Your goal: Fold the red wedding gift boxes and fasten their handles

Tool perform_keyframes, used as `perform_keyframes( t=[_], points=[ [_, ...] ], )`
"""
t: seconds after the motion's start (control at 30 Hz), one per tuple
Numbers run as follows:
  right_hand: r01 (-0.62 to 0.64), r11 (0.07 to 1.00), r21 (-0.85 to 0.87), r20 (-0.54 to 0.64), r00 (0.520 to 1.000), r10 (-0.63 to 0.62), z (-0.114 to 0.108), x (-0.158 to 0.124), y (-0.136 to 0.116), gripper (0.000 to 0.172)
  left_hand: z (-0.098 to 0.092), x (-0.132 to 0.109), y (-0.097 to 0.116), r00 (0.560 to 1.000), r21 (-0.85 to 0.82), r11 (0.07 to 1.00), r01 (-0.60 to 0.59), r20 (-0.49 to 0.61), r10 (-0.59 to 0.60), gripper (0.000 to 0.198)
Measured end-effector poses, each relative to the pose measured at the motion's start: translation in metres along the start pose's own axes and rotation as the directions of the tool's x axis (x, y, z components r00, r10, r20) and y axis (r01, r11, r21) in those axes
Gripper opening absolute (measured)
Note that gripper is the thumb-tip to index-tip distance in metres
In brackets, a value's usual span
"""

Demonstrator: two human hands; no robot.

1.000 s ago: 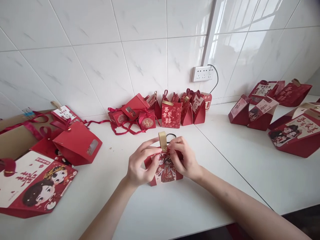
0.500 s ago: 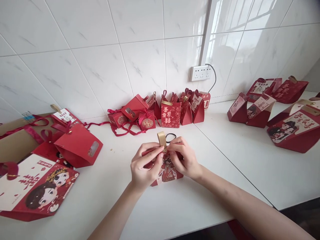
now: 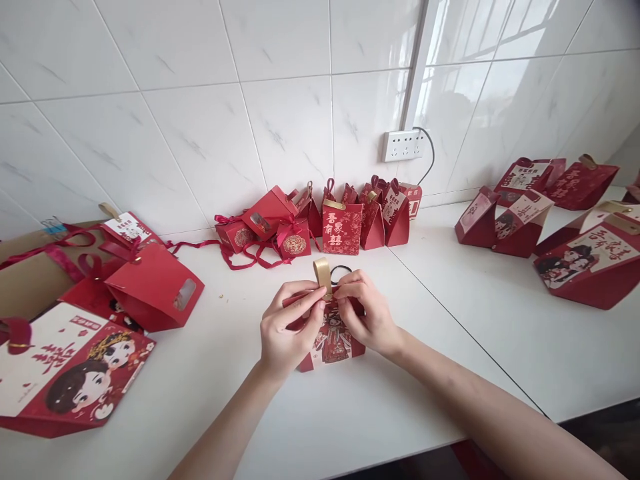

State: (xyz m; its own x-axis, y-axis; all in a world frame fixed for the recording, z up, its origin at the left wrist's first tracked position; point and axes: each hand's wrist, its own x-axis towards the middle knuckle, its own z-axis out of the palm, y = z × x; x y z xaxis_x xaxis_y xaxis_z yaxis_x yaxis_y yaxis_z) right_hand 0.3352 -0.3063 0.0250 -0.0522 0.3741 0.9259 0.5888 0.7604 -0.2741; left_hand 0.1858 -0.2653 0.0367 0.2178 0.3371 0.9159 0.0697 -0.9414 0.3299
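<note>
Both hands meet at the box top: left hand and right hand pinch the red gift box shut under its upright gold loop, mid-countertop, near the front edge

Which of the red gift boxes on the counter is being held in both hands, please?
The small red box with the gold loop, front centre: left hand and right hand pinch its top. The others lie untouched.

Light: bright, even daylight
Glare: window reflections on the glossy white wall tiles, upper right
Shadows: faint, soft on the white desk
Focus: sharp throughout
Edges: wide-angle bending
</note>
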Motion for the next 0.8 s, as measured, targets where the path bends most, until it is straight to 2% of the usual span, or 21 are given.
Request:
perform_keyframes(
  t=[0.37,0.53,0.7,0.8],
  points=[
    [-0.024,0.999,0.022,-0.012,1.000,0.024,0.0006,0.0006,-0.0028,0.021,0.0000,-0.0002,0.0007,1.000,0.001,1.000,0.010,-0.010,-0.010,0.031],
    [-0.130,0.991,0.020,-0.058,0.990,0.131,0.0015,-0.0020,-0.0036,0.028,-0.0005,-0.0009,-0.0005,1.000,-0.013,1.000,0.010,-0.007,-0.010,0.030],
    [-0.165,0.986,-0.019,-0.002,0.986,0.165,0.0015,-0.0005,-0.0038,0.012,-0.0010,-0.0013,-0.0003,0.998,-0.044,0.997,0.058,0.004,-0.058,0.027],
    [-0.170,0.985,-0.010,-0.011,0.985,0.170,0.0020,0.0003,-0.0043,0.011,-0.0006,-0.0015,0.0006,0.997,-0.074,0.994,0.081,-0.003,-0.081,0.028]
  ],
)
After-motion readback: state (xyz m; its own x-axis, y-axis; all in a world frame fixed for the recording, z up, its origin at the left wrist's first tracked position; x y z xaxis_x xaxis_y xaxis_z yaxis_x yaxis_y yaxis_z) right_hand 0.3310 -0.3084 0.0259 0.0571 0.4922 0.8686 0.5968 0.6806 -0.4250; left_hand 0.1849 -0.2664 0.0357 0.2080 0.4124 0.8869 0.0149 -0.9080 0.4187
